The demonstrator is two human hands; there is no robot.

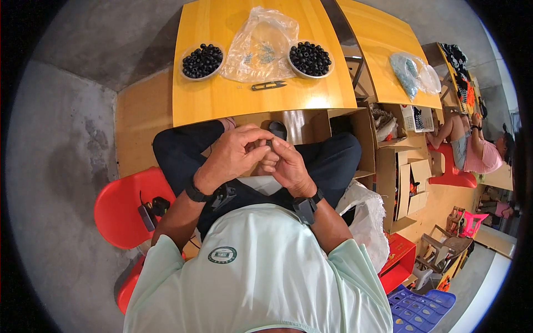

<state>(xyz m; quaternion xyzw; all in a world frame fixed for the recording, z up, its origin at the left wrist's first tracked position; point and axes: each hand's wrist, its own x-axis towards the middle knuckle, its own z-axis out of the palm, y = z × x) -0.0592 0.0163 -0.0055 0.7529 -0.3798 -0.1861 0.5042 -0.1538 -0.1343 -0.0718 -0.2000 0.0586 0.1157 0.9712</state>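
Two hands together, fingers curled: left hand [236, 157], right hand [289, 166] pinching small dark piece [269, 142], possibly bead.

Small dark piece [269, 142], mostly hidden, pinched at the meeting fingertips of the left hand [236, 156] and right hand [287, 165], just above frame centre; exact shape unclear

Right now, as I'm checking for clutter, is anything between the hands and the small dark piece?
Nothing visible: the small dark piece sits at the fingertips of the left hand and right hand. The snips lie apart, on the table.
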